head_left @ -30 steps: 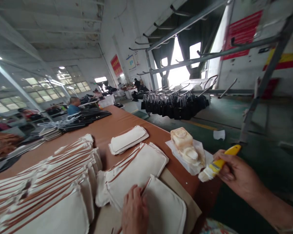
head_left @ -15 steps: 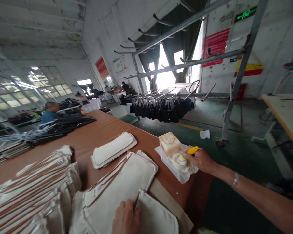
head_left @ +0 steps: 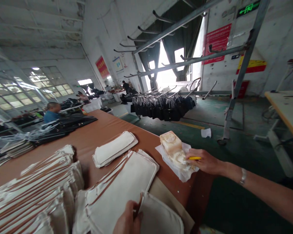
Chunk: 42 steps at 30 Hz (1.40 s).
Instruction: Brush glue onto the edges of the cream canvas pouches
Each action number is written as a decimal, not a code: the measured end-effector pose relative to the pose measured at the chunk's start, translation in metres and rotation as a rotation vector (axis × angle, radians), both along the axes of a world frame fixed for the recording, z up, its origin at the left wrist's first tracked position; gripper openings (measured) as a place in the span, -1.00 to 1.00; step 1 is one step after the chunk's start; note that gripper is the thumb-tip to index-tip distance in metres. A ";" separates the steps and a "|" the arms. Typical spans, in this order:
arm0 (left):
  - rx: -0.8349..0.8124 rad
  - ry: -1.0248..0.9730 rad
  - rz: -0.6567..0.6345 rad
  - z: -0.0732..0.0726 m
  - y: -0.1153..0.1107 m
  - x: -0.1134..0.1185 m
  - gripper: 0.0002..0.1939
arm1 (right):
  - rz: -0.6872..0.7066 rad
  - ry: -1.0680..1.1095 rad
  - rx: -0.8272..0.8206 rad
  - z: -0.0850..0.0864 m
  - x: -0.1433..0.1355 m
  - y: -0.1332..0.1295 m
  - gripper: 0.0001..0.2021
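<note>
At the table's near right side, my right hand (head_left: 205, 161) is closed around a yellow-handled brush (head_left: 194, 158). Its head is down at the white, paste-smeared container (head_left: 182, 160), and I cannot make out the tip. A block-like tub (head_left: 171, 142) crusted with the same paste adjoins it, both on a white sheet (head_left: 185, 176). My left hand (head_left: 128, 218) pinches the brown-trimmed edge of a cream fabric piece (head_left: 161, 214) at the bottom. That piece overlaps a larger stack of cream fabric pieces (head_left: 127, 175) with brown strips.
More cream pieces with brown strips (head_left: 41, 185) lie fanned out at the left. A smaller cream stack (head_left: 114, 148) lies behind on the brown tabletop (head_left: 104, 125). Black material (head_left: 70, 125) sits farther left. A metal rack (head_left: 230, 110) holds black items beyond the table; a person (head_left: 51, 113) sits far left.
My right hand has tilted the brush so its handle lies flatter, and the hand has shifted slightly right. My left hand has turned a little and moved lower, fingers still at the fabric edge.
</note>
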<state>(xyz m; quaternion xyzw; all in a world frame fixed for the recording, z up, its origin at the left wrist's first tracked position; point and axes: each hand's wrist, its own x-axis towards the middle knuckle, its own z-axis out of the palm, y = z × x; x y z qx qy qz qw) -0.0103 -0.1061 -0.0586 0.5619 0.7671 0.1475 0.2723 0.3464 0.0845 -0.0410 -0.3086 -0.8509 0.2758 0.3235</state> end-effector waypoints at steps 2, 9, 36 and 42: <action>0.064 -0.095 0.022 -0.012 0.001 -0.003 -0.87 | 0.080 -0.024 0.019 0.006 0.004 -0.012 -0.84; 0.147 -0.318 0.156 -0.013 -0.005 0.008 -0.61 | -0.048 0.033 0.038 -0.004 0.013 -0.020 -0.82; 0.288 -0.425 0.064 0.015 -0.027 0.044 -0.51 | 0.071 0.418 -0.150 0.041 -0.127 -0.099 -0.83; 0.287 -0.414 0.076 0.011 -0.027 0.043 -0.45 | 0.003 0.426 -0.104 0.047 -0.122 -0.099 -0.87</action>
